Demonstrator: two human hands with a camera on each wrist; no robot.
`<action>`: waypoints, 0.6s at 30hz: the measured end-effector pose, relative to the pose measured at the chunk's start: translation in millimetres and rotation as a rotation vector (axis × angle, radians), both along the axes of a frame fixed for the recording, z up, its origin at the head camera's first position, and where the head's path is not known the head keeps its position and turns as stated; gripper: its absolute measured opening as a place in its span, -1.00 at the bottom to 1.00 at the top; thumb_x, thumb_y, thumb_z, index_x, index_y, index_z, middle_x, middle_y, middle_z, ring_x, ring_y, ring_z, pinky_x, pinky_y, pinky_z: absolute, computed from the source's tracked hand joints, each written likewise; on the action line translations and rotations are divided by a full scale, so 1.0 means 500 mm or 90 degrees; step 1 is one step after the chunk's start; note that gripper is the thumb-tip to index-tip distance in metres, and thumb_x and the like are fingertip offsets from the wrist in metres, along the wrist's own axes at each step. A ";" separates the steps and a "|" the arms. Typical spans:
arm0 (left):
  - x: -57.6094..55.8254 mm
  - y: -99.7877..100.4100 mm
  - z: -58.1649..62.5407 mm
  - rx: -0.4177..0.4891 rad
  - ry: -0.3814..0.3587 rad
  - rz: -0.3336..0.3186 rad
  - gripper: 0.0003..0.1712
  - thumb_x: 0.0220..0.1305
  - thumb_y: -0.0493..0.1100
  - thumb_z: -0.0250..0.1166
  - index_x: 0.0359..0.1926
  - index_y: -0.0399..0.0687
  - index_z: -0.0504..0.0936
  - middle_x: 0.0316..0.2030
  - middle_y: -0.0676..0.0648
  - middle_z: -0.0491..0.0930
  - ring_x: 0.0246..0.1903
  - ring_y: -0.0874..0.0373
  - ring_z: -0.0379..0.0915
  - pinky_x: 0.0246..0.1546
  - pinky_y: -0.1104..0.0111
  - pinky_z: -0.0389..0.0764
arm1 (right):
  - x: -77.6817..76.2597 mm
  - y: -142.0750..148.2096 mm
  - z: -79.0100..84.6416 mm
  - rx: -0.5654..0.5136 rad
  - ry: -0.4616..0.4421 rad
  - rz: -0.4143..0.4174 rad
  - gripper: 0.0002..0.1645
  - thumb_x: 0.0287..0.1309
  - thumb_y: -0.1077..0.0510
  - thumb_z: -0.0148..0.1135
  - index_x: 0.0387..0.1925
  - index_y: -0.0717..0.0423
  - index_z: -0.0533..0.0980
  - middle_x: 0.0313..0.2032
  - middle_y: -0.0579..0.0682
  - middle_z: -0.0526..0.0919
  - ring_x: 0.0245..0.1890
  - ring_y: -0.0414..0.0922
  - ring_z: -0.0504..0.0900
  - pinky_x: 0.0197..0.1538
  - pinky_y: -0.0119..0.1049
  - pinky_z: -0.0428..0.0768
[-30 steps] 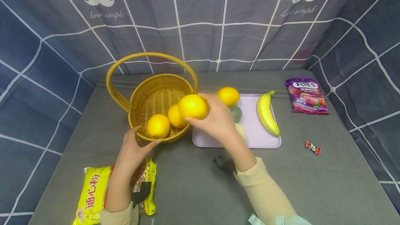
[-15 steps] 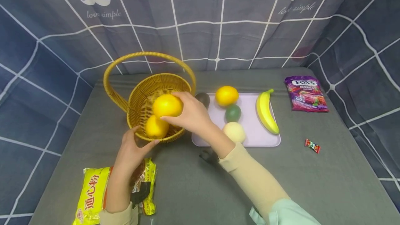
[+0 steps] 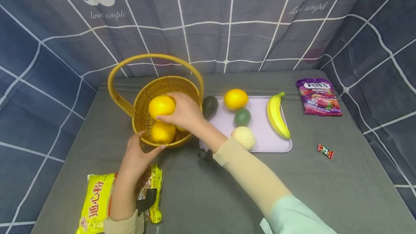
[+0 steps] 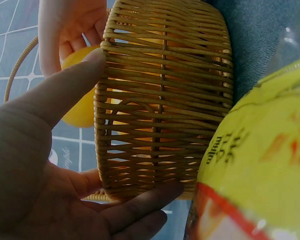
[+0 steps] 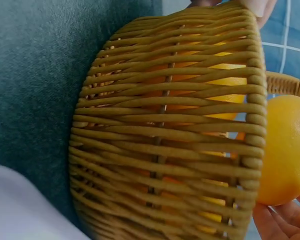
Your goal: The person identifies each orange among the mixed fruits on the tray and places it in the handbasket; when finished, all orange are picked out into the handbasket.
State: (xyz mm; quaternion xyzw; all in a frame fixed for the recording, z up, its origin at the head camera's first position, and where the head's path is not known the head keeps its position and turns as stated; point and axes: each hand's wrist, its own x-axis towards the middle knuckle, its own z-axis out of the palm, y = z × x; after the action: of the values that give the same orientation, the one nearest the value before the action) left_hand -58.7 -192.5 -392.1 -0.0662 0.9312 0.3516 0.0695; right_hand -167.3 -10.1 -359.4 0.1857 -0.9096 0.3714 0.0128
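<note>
My right hand (image 3: 186, 113) holds an orange (image 3: 161, 106) over the inside of the wicker basket (image 3: 159, 86), the thumb in front and the fingers behind. In the right wrist view the held orange (image 5: 285, 150) is just past the rim. Below it in the basket lies another orange (image 3: 163, 132); a third is mostly hidden by my right hand. My left hand (image 3: 135, 159) grips the basket's near-left rim. As the left wrist view shows, the thumb is at the rim and the fingers lie against the woven wall (image 4: 160, 90).
Right of the basket, a lilac tray (image 3: 263, 143) bears a yellow-orange fruit (image 3: 235, 99), a banana (image 3: 277, 116), a green fruit (image 3: 242, 117), a pale round fruit (image 3: 244, 138) and a dark avocado (image 3: 210, 106). Yellow food bags (image 3: 95, 203) lie near-left. Candy bag (image 3: 318, 96) and small candy (image 3: 325, 151) lie right.
My right hand has carried the orange leftward from above the basket's right rim to over its inside. The left hand keeps its grip on the rim.
</note>
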 end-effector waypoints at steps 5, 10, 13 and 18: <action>0.001 -0.001 0.003 0.002 -0.005 0.000 0.24 0.06 0.42 0.30 0.45 -0.28 -0.01 0.38 -0.44 -0.03 0.33 -0.33 -0.02 0.22 -0.20 0.13 | -0.013 -0.022 -0.007 0.016 0.007 0.016 -0.05 -0.18 -0.38 0.44 0.22 -0.04 0.42 0.08 -0.13 0.54 0.00 -0.17 0.50 -0.01 -0.26 0.48; 0.001 0.000 0.003 0.002 -0.014 0.000 0.26 0.04 0.45 0.29 0.46 -0.27 -0.03 0.39 -0.43 -0.06 0.34 -0.32 -0.04 0.23 -0.20 0.12 | -0.021 -0.034 -0.016 0.033 0.014 0.019 -0.03 -0.16 -0.39 0.42 0.23 -0.01 0.40 0.09 -0.11 0.52 -0.01 -0.16 0.51 -0.02 -0.26 0.49; 0.000 -0.001 0.000 0.001 -0.007 0.000 0.26 0.04 0.45 0.28 0.46 -0.26 -0.02 0.39 -0.43 -0.06 0.34 -0.33 -0.03 0.23 -0.20 0.13 | -0.028 -0.035 -0.021 0.039 0.019 0.015 -0.04 -0.14 -0.37 0.42 0.24 0.02 0.40 0.10 -0.10 0.52 0.00 -0.15 0.51 -0.01 -0.26 0.49; -0.001 0.000 -0.007 0.004 0.009 0.005 0.22 0.06 0.42 0.29 0.47 -0.22 -0.01 0.40 -0.40 -0.05 0.33 -0.32 -0.01 0.21 -0.21 0.15 | -0.044 -0.037 -0.030 0.060 0.028 0.005 -0.04 -0.12 -0.37 0.41 0.25 0.03 0.39 0.11 -0.09 0.52 0.00 -0.15 0.51 0.01 -0.27 0.49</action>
State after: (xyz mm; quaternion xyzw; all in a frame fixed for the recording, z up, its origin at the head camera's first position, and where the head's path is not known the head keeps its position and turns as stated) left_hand -59.0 -192.4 -395.4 -0.0673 0.9302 0.3555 0.0620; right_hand -189.2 -28.7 -374.3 0.1975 -0.9250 0.3239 0.0224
